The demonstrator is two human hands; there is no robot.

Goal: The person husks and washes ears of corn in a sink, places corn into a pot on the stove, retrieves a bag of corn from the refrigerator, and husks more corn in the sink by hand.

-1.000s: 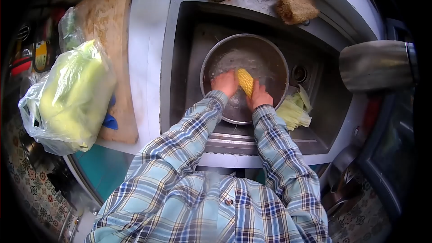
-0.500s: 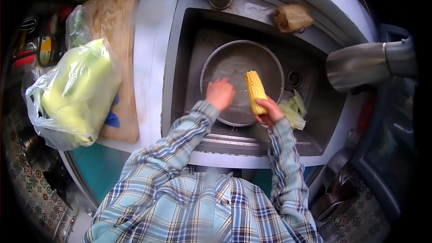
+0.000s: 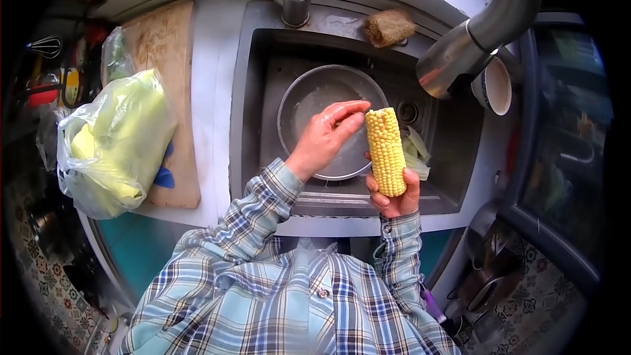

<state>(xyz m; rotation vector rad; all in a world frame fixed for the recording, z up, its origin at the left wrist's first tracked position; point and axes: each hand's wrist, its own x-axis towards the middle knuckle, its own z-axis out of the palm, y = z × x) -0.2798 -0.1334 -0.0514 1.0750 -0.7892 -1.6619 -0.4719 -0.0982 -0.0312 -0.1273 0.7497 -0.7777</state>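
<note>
A husked ear of corn [image 3: 386, 151] with pale yellow kernels stands nearly upright in my right hand [image 3: 402, 202]. That hand's fingers wrap around the lower end of the cob. My left hand [image 3: 322, 138] is wet and hovers over the metal bowl [image 3: 289, 94], its fingers stretched out toward the top of the cob. A small gap shows between those fingertips and the corn. The bowl rests in the sink [image 3: 453, 177] and seems to hold water. Green corn husks [image 3: 415, 151] lie to the right of the bowl, partly behind the cob.
A plastic bag of unhusked corn [image 3: 118, 144] lies on a wooden cutting board [image 3: 187, 92] at left. A faucet [image 3: 450, 59] arches over the sink's right side, near a patterned cup [image 3: 497, 87]. A brown scrubber [image 3: 389, 27] sits on the back rim.
My right hand has raised the corn and brought it closer to me. My left hand has risen out of the bowl and moved toward the cob. The head view has shifted slightly.
</note>
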